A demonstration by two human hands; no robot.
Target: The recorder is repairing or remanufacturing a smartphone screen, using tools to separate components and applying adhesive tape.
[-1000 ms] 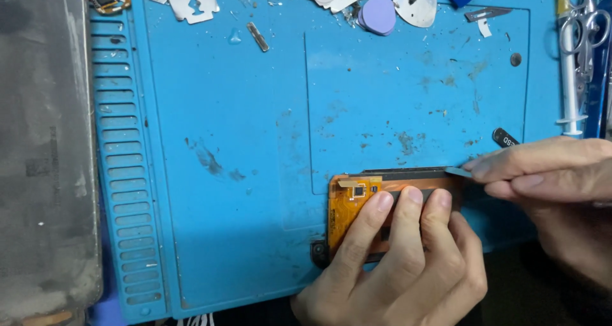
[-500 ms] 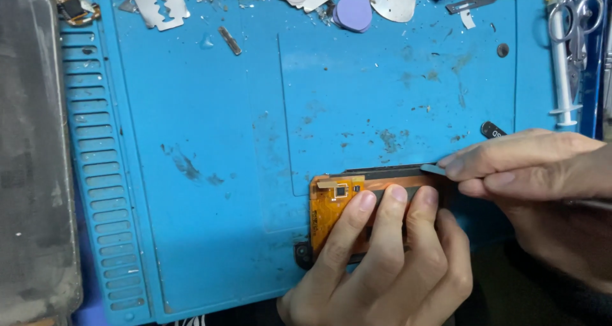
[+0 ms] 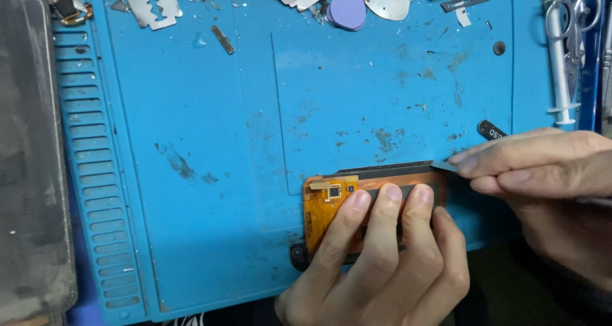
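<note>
Blue mat [image 3: 191, 141]: left hand [image 3: 382, 262] presses, half-hides orange panel [image 3: 328, 205]; right hand [image 3: 542, 173] pinches blade [image 3: 442, 166], mostly hidden.

— Where's the left hand [image 3: 382, 262]?
— Bottom centre of the frame, palm down, fingers [image 3: 389, 201] straight, side by side, pressing flat, pointing up the frame.
— And the right hand [image 3: 542, 179]?
— Coming in from the right edge, mid-height, thumb and forefinger pinched shut, tips pointing left.
</note>
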